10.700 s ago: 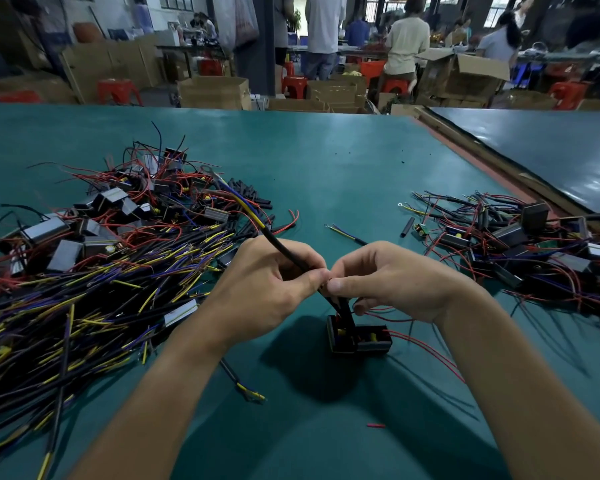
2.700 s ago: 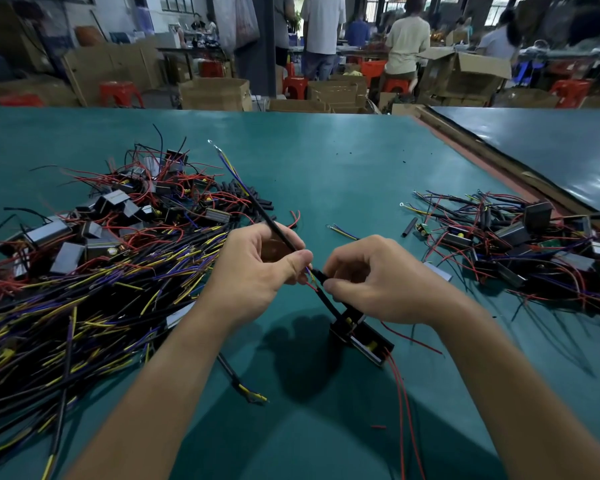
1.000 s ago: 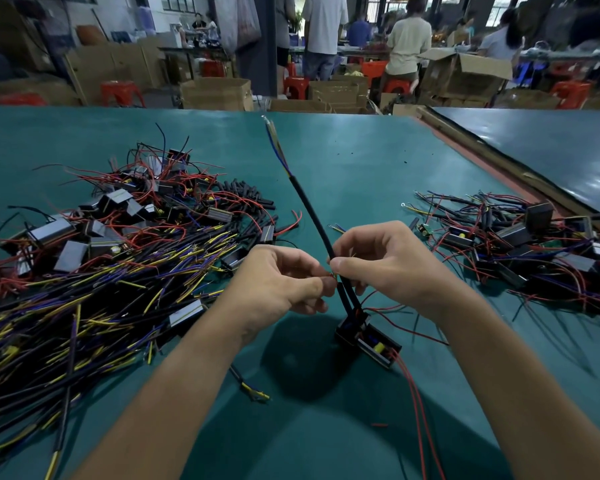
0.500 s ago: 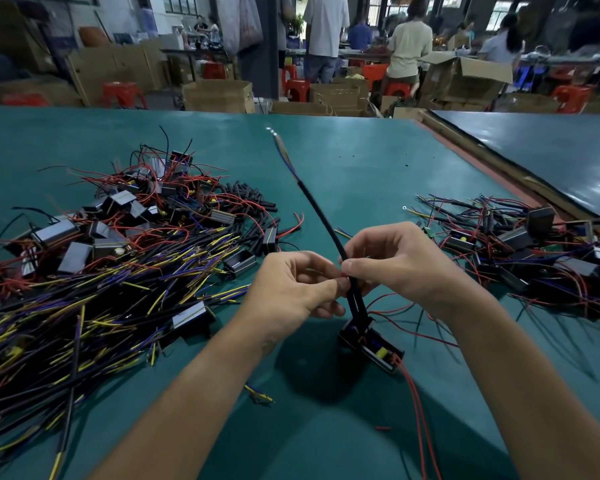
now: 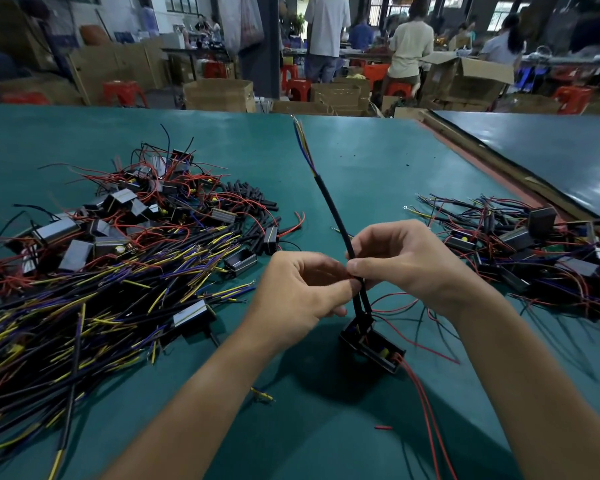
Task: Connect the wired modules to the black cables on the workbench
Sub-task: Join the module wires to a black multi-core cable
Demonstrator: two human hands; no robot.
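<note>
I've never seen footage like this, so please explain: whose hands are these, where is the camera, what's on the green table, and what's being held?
No robot here: a person wears a camera on the head, looking down at their own hands. The left hand and right hand both pinch a black cable that stands up between them; a small module with red wires is at its lower end. On the green table, a big pile of cables and modules lies left, a smaller pile right.
</note>
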